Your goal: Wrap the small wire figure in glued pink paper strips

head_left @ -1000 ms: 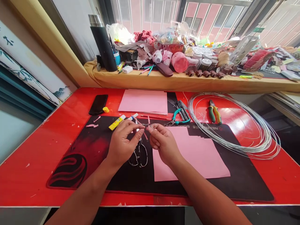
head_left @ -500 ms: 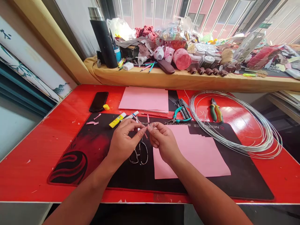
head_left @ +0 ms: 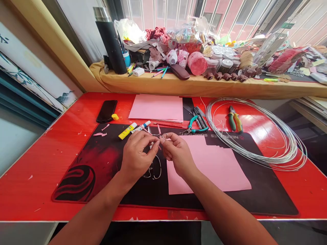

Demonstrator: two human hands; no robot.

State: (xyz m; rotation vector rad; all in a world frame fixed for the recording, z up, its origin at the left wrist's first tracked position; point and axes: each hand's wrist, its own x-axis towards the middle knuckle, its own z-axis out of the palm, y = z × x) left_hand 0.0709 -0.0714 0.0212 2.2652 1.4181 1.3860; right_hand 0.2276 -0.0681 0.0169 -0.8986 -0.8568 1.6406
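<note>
Over the middle of a dark mat [head_left: 102, 190], my left hand [head_left: 139, 153] and my right hand [head_left: 178, 153] meet fingertip to fingertip. Both pinch a small piece of bent wire [head_left: 165, 136] with a loop at its right end. A narrow pink paper strip [head_left: 158, 129] stands up from it, and a short pink end shows below the fingers. The exact grip points are hidden by the fingertips. From under my left hand hangs or lies a shaped wire outline [head_left: 157, 170]; I cannot tell whether it joins the held piece.
Pink paper sheets [head_left: 212, 173] lie under my right forearm. Beyond are a glue stick [head_left: 127, 131], a white-and-blue tube [head_left: 140, 126], teal pliers [head_left: 195, 126], a coil of wire [head_left: 255, 160], green-yellow pliers [head_left: 235, 119] and a phone [head_left: 106, 111]. A cluttered sill [head_left: 163, 85] runs behind.
My left hand has turned slightly and moved a little right, covering more of the wire outline. The pink strip leans slightly more to the left. My right hand keeps its pinch.
</note>
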